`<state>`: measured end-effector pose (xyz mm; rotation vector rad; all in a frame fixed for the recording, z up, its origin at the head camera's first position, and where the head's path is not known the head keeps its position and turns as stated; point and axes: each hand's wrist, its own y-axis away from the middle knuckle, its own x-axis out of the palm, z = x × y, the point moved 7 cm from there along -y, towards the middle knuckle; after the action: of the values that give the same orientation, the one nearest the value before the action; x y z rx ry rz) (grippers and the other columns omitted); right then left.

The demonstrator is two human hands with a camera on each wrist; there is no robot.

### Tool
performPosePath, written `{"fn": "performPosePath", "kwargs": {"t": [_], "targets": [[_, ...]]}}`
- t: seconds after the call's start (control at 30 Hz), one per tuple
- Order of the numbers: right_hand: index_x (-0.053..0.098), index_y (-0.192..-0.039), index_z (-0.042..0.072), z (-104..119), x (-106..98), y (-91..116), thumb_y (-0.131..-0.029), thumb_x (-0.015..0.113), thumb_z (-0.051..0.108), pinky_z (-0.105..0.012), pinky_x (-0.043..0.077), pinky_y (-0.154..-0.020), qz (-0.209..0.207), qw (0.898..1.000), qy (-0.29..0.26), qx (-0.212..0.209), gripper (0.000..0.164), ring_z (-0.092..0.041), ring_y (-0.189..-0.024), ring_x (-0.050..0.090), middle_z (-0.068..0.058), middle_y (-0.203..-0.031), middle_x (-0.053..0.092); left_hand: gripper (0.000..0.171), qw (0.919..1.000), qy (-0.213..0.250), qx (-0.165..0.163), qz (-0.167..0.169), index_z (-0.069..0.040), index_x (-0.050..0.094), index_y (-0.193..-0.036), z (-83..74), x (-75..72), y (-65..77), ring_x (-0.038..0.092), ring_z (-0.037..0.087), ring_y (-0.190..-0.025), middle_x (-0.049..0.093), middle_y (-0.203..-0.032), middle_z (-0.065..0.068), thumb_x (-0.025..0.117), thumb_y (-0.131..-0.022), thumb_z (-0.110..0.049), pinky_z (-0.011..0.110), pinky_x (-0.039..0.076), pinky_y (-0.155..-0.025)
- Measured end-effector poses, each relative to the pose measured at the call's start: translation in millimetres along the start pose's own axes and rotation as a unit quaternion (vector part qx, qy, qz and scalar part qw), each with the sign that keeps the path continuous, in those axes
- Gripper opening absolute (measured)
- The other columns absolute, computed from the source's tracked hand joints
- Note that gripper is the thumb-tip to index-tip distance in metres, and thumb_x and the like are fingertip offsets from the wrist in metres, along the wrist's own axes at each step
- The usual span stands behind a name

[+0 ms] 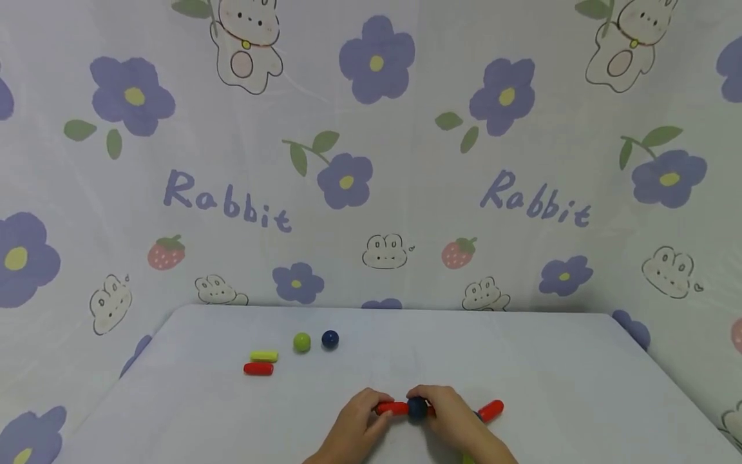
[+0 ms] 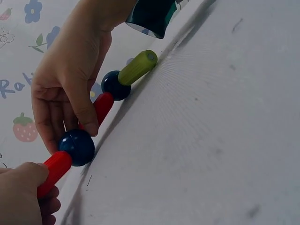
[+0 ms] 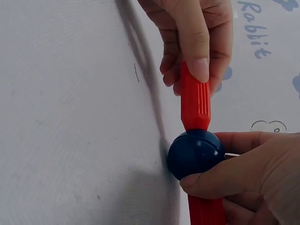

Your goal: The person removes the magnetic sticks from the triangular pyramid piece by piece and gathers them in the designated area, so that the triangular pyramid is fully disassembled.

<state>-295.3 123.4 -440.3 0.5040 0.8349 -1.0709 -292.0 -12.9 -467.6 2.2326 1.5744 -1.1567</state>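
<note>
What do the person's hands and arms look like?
The left hand and right hand are bare, with no gloves, and no sleeves show. Something dark green shows by the right wrist; I can't tell what.

So the word you can read here is "Rabbit", in purple on the patterned backdrop cloth (image 1: 406, 138). Head view's got it twice, a left-hand Rabbit (image 1: 227, 201) and a right-hand Rabbit (image 1: 536, 198), both kinda sloping downhill. Right wrist view shows a steeply tilted Rabbit (image 3: 254, 30) on the cloth too, and left wrist just catches a partial "Rab" (image 2: 16, 85), rest of it covered.
</note>
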Motion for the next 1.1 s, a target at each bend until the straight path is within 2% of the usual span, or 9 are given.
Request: {"fn": "performPosePath", "kwargs": {"t": [0.1, 0.23, 0.4, 0.57, 0.97, 1.1], "targets": [[0.065, -0.105, -0.002, -0.1, 0.6, 0.1, -0.072, 0.060, -0.018, -0.051, 0.048, -0.088, 0.006, 1.000, -0.015, -0.003, 0.037, -0.033, -0.102, 0.061, -0.015, -0.107, 0.067, 0.020, 1.0000, 0.004, -0.001, 0.008, -0.011, 0.063, -0.105, 2.5, -0.7, -0.3, 0.046, 0.001, -0.079, 0.058, -0.092, -0.007, 0.058, -0.091, -0.025, 0.021, 0.045, -0.073], [0.063, -0.108, -0.001, -0.9, 2.6, 1.0, -0.074, 0.068, -0.008, -0.051, 0.048, -0.089, 0.028, 0.999, -0.043, 0.004, 0.035, -0.030, -0.103, 0.060, -0.014, -0.110, 0.065, 0.020, 0.9999, 0.000, -0.003, 0.012, -0.012, 0.063, -0.104, 6.6, -0.1, -0.2, 0.047, -0.001, -0.079, 0.059, -0.092, -0.007, 0.059, -0.091, -0.027, 0.021, 0.046, -0.073], [0.063, -0.110, 0.000, -4.5, 5.8, 0.6, -0.077, 0.071, 0.003, -0.051, 0.047, -0.091, 0.042, 0.997, -0.064, 0.028, 0.034, -0.028, -0.106, 0.059, -0.013, -0.112, 0.065, 0.021, 0.9998, 0.002, -0.006, 0.021, -0.013, 0.063, -0.104, 11.2, 1.0, -0.9, 0.051, -0.001, -0.083, 0.061, -0.095, -0.008, 0.059, -0.091, -0.029, 0.023, 0.049, -0.079], [0.063, -0.110, 0.000, -6.7, 5.9, 0.9, -0.078, 0.071, 0.004, -0.050, 0.047, -0.090, 0.038, 0.997, -0.061, 0.030, 0.033, -0.027, -0.104, 0.059, -0.013, -0.111, 0.065, 0.022, 0.9997, 0.001, -0.003, 0.024, -0.015, 0.063, -0.104, 10.5, 1.3, -1.5, 0.053, 0.000, -0.088, 0.061, -0.096, -0.009, 0.059, -0.090, -0.031, 0.026, 0.049, -0.083], [0.063, -0.110, 0.000, -6.4, 6.6, 0.4, -0.078, 0.071, 0.004, -0.051, 0.047, -0.090, 0.036, 0.997, -0.059, 0.026, 0.033, -0.028, -0.104, 0.059, -0.013, -0.111, 0.065, 0.021, 0.9995, 0.004, -0.016, 0.027, -0.013, 0.064, -0.103, 9.1, -0.4, -0.9, 0.048, -0.002, -0.080, 0.060, -0.092, -0.009, 0.062, -0.089, -0.028, 0.023, 0.048, -0.076], [0.063, -0.111, 0.001, -7.1, 5.7, 0.4, -0.078, 0.071, 0.005, -0.050, 0.047, -0.090, 0.037, 0.997, -0.057, 0.029, 0.033, -0.027, -0.103, 0.059, -0.013, -0.112, 0.065, 0.021, 0.9996, 0.006, -0.010, 0.027, -0.013, 0.064, -0.104, 7.1, -1.0, -2.0, 0.050, -0.002, -0.082, 0.061, -0.094, -0.008, 0.061, -0.089, -0.028, 0.024, 0.049, -0.079]]}}
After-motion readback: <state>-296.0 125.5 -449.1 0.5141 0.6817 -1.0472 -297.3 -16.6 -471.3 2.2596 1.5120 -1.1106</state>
